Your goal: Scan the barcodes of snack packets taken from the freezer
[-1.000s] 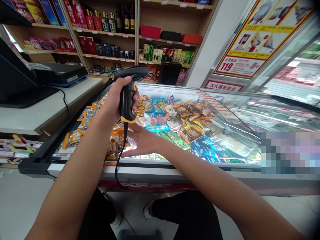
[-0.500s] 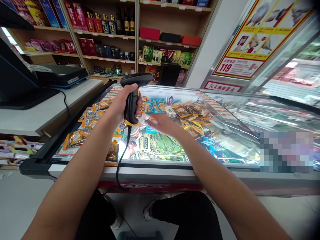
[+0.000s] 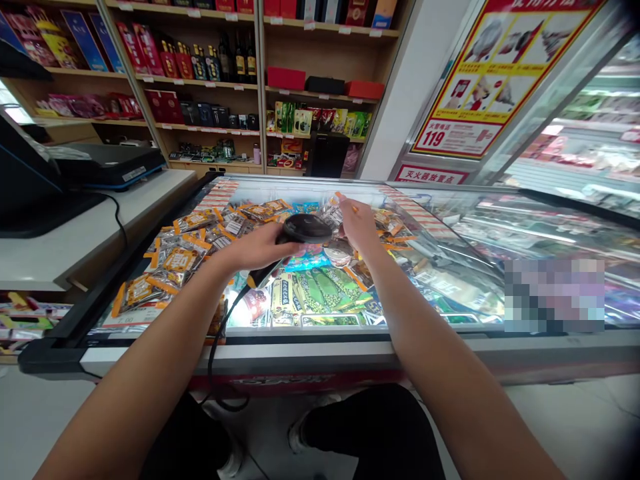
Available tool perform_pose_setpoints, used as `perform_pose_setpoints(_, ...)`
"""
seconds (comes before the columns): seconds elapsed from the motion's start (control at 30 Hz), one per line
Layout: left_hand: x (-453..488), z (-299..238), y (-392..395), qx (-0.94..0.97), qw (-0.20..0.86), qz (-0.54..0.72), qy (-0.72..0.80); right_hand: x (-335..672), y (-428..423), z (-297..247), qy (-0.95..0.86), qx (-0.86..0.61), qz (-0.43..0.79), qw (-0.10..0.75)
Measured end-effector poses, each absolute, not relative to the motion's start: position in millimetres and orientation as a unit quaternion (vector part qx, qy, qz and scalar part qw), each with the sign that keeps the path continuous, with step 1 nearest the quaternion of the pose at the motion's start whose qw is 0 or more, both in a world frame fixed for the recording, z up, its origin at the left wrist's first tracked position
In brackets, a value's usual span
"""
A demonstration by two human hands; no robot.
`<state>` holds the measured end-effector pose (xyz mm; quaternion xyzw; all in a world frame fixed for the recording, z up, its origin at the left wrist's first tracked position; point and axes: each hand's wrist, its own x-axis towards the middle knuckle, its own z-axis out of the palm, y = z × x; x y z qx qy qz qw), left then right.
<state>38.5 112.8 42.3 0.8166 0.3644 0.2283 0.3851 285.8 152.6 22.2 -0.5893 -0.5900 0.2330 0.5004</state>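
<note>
My left hand (image 3: 263, 248) is wrapped round the handle of a black barcode scanner (image 3: 306, 228). The scanner is tilted over the glass top, its head towards my right hand and its cord hanging down at the front. Between the fingers of my right hand (image 3: 359, 223) is a clear snack packet with orange ends (image 3: 330, 208), partly hidden by the fingers. To the left, a heap of similar orange-ended packets (image 3: 180, 257) lies on the glass. Another pile of these packets (image 3: 395, 223) lies beyond my right wrist.
Beneath the glass of the chest freezer (image 3: 320, 339) lie green packs (image 3: 325, 287) and a round tub (image 3: 337, 255). A counter (image 3: 40, 260) with a scale (image 3: 107, 163) stands at left. Stocked shelves (image 3: 200, 80) line the back, with a poster (image 3: 465, 100) at right.
The scanner has gone from upright to tilted, and my left hand has turned over and lowered with it. My right hand has moved away and to the right, with an orange-ended packet now showing in it.
</note>
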Motion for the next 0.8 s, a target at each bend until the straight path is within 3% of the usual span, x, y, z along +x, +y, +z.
perform_pose_setpoints(0.13,38.7,40.4,115.5,0.844,0.333,0.185,0.377,294.8,156.1,22.9,-0.581,-0.597,0.218,0.509)
perform_pose_setpoints(0.33,38.3,39.8,115.4,0.838,0.346,0.178,0.382,294.2,158.2,20.3,-0.588,-0.578,0.227,0.518)
perform_pose_setpoints(0.5,37.6,39.8,114.3,0.796,0.395,0.260,0.379,306.7,163.0,24.8,-0.579,-0.559,0.193,0.561)
perform_pose_setpoints(0.6,37.3,41.8,113.0,0.750,0.440,0.303,0.390,332.2,166.3,30.7,-0.575,-0.560,0.085,0.590)
perform_pose_setpoints(0.7,37.1,42.7,114.2,0.695,0.486,0.362,0.386,359.5,166.8,33.2,-0.608,-0.600,-0.048,0.518)
perform_pose_setpoints(0.8,36.1,43.0,118.1,0.651,0.500,0.430,0.376,374.7,165.7,31.0,-0.620,-0.661,-0.020,0.421)
